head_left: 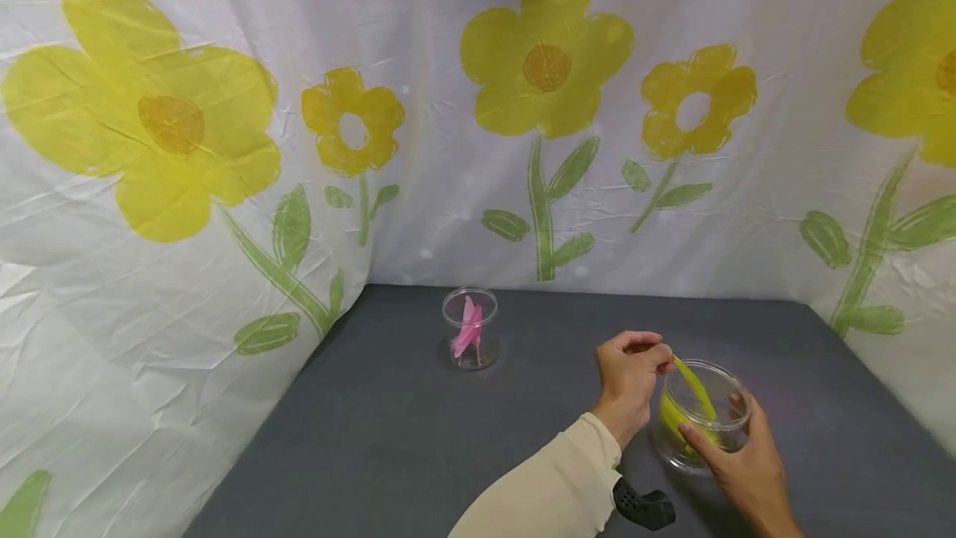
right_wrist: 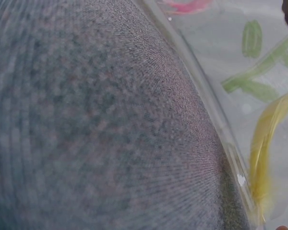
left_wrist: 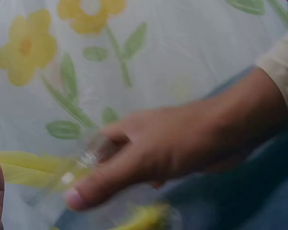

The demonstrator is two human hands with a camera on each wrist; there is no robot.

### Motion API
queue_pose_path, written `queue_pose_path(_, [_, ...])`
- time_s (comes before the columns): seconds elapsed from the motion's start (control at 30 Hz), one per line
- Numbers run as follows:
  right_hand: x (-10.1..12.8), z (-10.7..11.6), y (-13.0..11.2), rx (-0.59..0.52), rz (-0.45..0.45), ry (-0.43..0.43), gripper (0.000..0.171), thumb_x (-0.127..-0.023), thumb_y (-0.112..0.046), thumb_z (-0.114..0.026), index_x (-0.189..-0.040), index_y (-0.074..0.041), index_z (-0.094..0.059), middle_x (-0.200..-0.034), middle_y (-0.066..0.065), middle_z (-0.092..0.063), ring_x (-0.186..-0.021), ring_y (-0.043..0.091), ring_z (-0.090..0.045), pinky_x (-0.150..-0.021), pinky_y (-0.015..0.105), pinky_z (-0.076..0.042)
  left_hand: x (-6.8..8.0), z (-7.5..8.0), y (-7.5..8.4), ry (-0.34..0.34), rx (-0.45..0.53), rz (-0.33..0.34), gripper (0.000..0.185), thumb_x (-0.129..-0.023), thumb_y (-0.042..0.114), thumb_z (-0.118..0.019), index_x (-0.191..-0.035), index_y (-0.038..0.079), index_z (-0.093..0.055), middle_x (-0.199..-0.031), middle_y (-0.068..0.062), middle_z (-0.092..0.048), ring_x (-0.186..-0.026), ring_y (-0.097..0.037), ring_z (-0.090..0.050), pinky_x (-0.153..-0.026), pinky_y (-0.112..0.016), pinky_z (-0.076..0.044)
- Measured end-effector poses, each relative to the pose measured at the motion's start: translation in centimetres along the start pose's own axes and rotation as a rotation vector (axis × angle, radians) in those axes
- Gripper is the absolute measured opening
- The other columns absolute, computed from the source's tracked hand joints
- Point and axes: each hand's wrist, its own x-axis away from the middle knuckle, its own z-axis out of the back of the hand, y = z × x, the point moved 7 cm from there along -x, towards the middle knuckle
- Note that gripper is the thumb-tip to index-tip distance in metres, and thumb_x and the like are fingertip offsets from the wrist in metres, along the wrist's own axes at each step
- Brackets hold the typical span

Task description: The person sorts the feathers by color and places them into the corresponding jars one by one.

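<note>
- Your head view looks down from above across the table to the far backdrop.
- Your wrist views sit very near the jar, which all three share.

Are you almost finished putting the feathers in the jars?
Partly. The pink feather already stands in the small jar. Right now the left hand pinches a yellow feather at the big jar, which the right hand steadies. That feather remains to be let go; no loose feathers show.

Grey table with two jars
</note>
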Motion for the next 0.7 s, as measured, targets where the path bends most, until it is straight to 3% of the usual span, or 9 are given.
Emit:
queue_pose_path(0.23, [-0.1,0.0,0.1,0.01,-0.006,0.009,0.107,-0.081,-0.036,-0.079,-0.153,-0.002,-0.009,-0.146,0.033,-0.028,-0.128,0.052,-0.029,-0.094,0.066,-0.026,0.5,0.7,-1.9,-0.021,-0.072,0.038,0.02,-0.07,-0.016,-0.07,-0.076,0.003,-0.069,-0.069,-0.01,-0.062,-0.056,-0.022,-0.06,-0.057,-0.037,-0.056])
queue_pose_path(0.7, [-0.1,0.1,0.1,0.003,0.015,0.019,0.107,-0.08,-0.035,-0.08,-0.153,-0.002,-0.01,-0.146,0.033,-0.028,-0.129,0.053,-0.028,-0.095,0.067,-0.025,0.2,1.3,-1.9,-0.064,-0.092,0.066,0.009,-0.077,-0.011,-0.07,-0.079,-0.002,-0.071,-0.07,-0.01,-0.065,-0.053,-0.015,-0.058,-0.055,-0.031,-0.055])
